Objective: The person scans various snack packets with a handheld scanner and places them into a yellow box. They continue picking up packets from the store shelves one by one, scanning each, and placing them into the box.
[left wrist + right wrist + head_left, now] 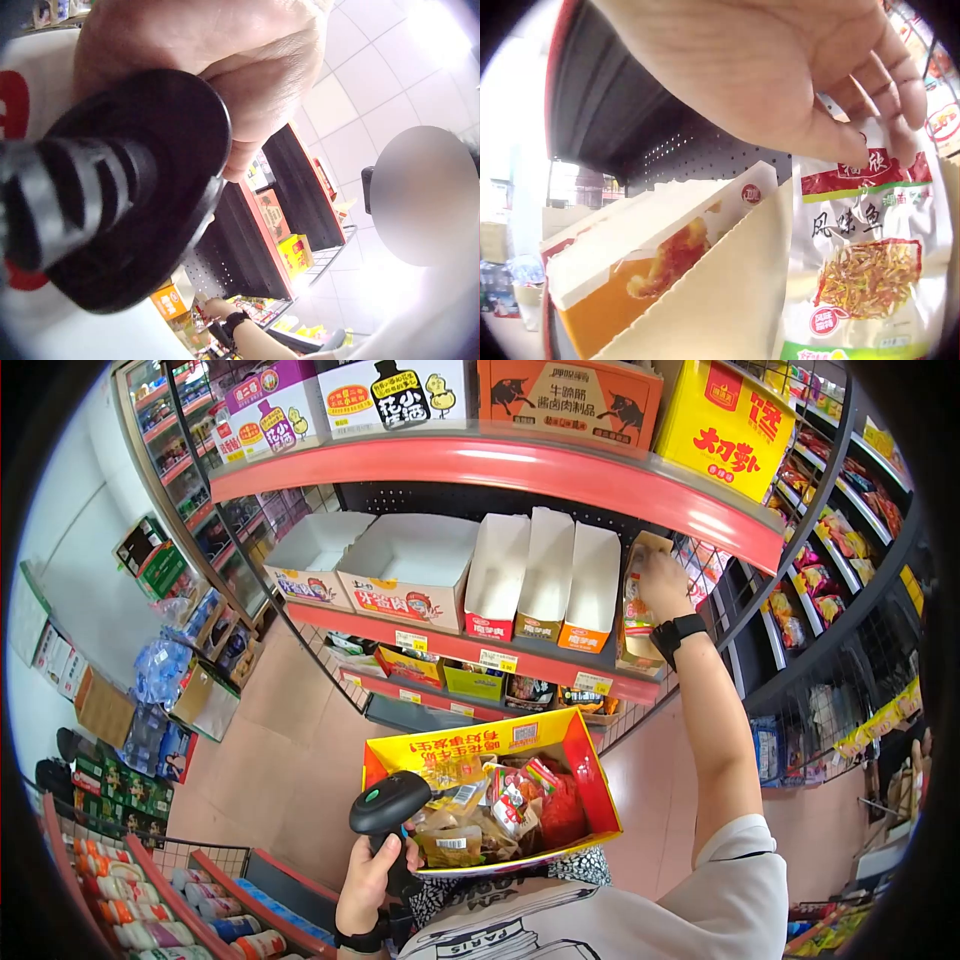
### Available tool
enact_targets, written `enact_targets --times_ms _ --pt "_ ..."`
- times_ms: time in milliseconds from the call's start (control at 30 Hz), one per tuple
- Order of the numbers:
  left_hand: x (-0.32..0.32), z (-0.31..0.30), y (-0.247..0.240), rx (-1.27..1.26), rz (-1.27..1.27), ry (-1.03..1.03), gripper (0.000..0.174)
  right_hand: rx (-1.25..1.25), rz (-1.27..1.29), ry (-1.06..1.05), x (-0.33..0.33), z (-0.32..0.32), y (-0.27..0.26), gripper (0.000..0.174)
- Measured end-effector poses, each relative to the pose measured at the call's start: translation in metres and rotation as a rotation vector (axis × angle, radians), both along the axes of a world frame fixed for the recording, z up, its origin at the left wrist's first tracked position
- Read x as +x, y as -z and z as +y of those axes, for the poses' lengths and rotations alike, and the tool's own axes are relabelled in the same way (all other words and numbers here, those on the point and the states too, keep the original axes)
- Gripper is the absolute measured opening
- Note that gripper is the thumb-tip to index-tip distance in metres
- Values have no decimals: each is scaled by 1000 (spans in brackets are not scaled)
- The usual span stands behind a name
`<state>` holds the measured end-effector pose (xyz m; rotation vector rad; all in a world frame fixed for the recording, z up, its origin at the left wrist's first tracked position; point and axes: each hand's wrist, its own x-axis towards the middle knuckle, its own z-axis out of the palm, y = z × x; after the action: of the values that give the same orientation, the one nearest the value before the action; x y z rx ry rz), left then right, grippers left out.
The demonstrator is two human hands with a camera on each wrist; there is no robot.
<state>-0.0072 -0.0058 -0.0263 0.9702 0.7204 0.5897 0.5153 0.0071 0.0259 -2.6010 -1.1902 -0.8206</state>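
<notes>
My left hand (368,880) grips a black handheld scanner (390,805) by its handle; its dark base fills much of the left wrist view. Beside it, a yellow and red box (594,780) full of mixed snack packets (515,800) sits against my front. My right hand (663,585) reaches to the rightmost carton on the middle shelf. In the right wrist view, the thumb and fingers of that hand (780,67) hold the top of a silver and red snack packet (866,255), which stands upright in the cardboard carton (705,300).
Several empty display cartons (405,565) line the middle shelf (560,660) to the left of my right hand. Large printed boxes (570,405) stand on the red-edged shelf above. Wire mesh (735,575) borders the rack's right side, and bottles lie at lower left.
</notes>
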Motion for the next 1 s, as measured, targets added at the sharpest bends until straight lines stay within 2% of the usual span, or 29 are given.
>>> enact_targets --times_ms 200,267,400,467,533,600,633,700,833,900,1000 --pt "0 -1 1 9 -1 -14 34 113 -53 -26 -39 -5 -15 20" --pt "1 1 0 -3 -1 -6 34 144 107 -362 -66 -9 -23 16" --pt "1 3 4 9 -3 21 34 -288 631 -668 -145 -18 -15 12" --pt "1 4 6 28 2 30 34 -602 580 -927 -165 -17 8 11" --pt "0 3 7 45 15 32 35 -909 503 -958 -190 -15 36 13" --pt "-1 2 8 67 28 32 35 -1025 564 -1055 -201 -12 72 13" --pt "-1 2 9 67 29 33 35 -1024 563 -1058 -205 -10 86 13" --pt "-2 2 8 67 32 30 34 -1173 555 -1000 -211 -7 108 13" --pt "-1 1 5 10 -7 8 34 -1270 582 -1047 -214 -1 127 16" --pt "0 2 5 6 -17 14 33 -1229 595 -1044 -213 -2 137 16" --pt "0 2 5 0 -20 10 33 -1185 611 -1005 -215 -4 121 13"
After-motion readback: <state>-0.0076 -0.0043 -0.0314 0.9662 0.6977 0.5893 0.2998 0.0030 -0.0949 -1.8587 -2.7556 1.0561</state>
